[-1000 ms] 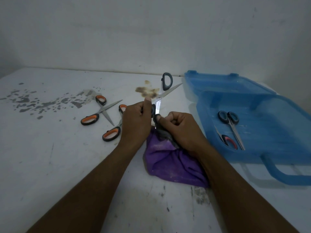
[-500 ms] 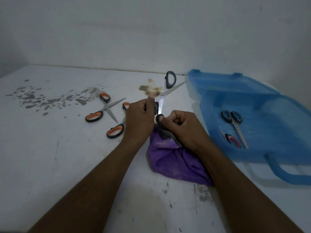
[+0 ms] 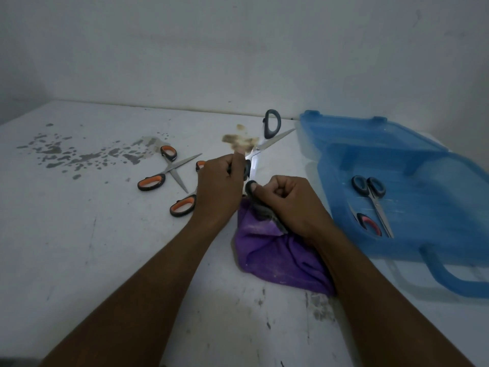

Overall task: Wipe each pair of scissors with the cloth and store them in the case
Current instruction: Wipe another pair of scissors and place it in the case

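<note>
Left hand (image 3: 219, 186) hides 2nd orange scissors' (image 3: 183, 206) blades; case (image 3: 449, 250) handle cut by right edge; red-handled scissors (image 3: 369, 223) partly hidden behind case wall.

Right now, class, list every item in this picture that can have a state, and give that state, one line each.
Blue plastic case: open, lid laid back.
Grey-handled scissors in case: shut, lying flat.
Red-handled scissors in case: stored, blades mostly hidden.
Orange-handled scissors: open, on table.
Second orange-handled scissors: partly hidden.
Grey scissors: open, held by left hand and right hand.
Purple cloth: bunched.
</note>
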